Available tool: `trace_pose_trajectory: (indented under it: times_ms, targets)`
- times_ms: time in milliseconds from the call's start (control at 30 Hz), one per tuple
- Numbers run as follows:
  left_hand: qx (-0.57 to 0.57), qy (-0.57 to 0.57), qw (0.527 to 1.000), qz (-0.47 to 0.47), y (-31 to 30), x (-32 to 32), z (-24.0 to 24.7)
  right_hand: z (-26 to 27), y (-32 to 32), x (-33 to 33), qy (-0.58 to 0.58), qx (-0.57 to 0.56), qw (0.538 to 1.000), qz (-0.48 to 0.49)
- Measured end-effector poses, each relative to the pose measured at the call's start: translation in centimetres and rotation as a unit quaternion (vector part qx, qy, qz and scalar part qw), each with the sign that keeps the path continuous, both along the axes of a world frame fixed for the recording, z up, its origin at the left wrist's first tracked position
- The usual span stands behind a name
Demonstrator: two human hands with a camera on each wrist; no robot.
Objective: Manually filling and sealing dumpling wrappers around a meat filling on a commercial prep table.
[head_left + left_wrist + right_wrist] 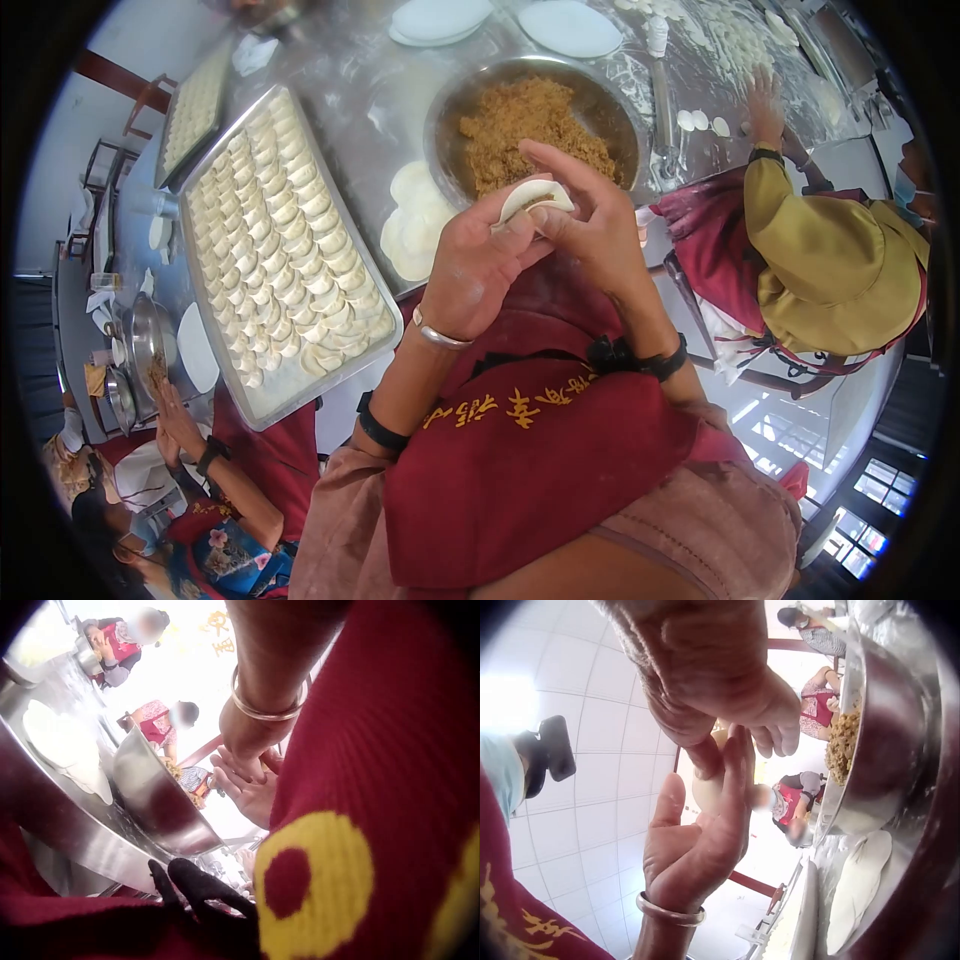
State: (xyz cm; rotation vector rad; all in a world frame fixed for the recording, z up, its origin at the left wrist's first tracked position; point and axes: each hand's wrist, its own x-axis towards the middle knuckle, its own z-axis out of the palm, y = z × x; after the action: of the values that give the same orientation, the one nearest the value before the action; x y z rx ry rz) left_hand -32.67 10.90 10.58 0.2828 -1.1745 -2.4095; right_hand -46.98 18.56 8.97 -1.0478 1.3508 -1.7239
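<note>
In the head view a folded dough wrapper [540, 192] with brown filling showing at its opening is held up between both hands, over the near rim of the filling bowl [437, 150]. My left hand [474, 262] pinches its left side, the thumb on the near edge. From the right, my right hand [598, 232] pinches it with thumb and fingers, the index finger extended. The right wrist view shows the pale wrapper [707, 791] partly hidden between the left hand [697, 851] and the right hand [720, 682].
A metal tray [386, 322] with rows of dumplings lies at the left. Flat wrappers [412, 235] lie beside the bowl, white plates [570, 28] at the far side. People work at both sides; a rolling pin [662, 105] lies right of the bowl.
</note>
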Motion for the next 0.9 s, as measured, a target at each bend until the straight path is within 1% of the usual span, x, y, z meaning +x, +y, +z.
trace_pose_trajectory:
  times_ms: [100, 167, 267, 367, 400, 467, 567, 667, 767, 900]
  targets:
    - [-0.038, -0.032, 0.998, 0.032, 0.1, -0.3, 0.6, 1.0, -0.4, 0.1, -0.077, -0.002, 0.997, 0.014]
    - [-0.076, -0.043, 0.994, 0.058, -0.4, -0.8, 0.0, 0.6, -0.9, 0.1, -0.079, 0.003, 0.997, -0.006]
    - [-0.078, -0.057, 0.991, 0.090, -1.0, -1.6, -0.1, 0.3, -1.3, 0.6, -0.096, -0.001, 0.994, -0.049]
    - [-0.049, -0.013, 0.988, 0.145, -1.5, -2.2, -0.8, 0.2, -1.4, 1.6, -0.139, -0.031, 0.984, -0.104]
    - [-0.041, -0.019, 0.986, 0.163, -1.5, -2.3, -0.8, 0.0, -1.4, 1.7, -0.158, -0.044, 0.979, -0.123]
    - [-0.023, -0.031, 0.980, 0.198, -1.1, -2.2, -0.8, -1.0, -1.6, 1.7, -0.123, -0.040, 0.982, -0.141]
    - [-0.059, -0.053, 0.966, 0.247, -0.5, -2.4, -1.0, -1.2, -1.6, 1.8, -0.091, -0.017, 0.983, -0.159]
    - [-0.059, -0.039, 0.962, 0.263, 0.0, -2.6, -1.5, -1.2, -1.8, 2.0, -0.087, -0.021, 0.983, -0.161]
    - [-0.048, -0.025, 0.965, 0.258, -0.1, -2.5, -1.9, -0.7, -1.7, 2.3, -0.084, -0.031, 0.984, -0.156]
    - [-0.073, -0.044, 0.964, 0.253, 0.0, -2.5, -2.1, -0.6, -1.8, 2.7, -0.091, -0.045, 0.981, -0.162]
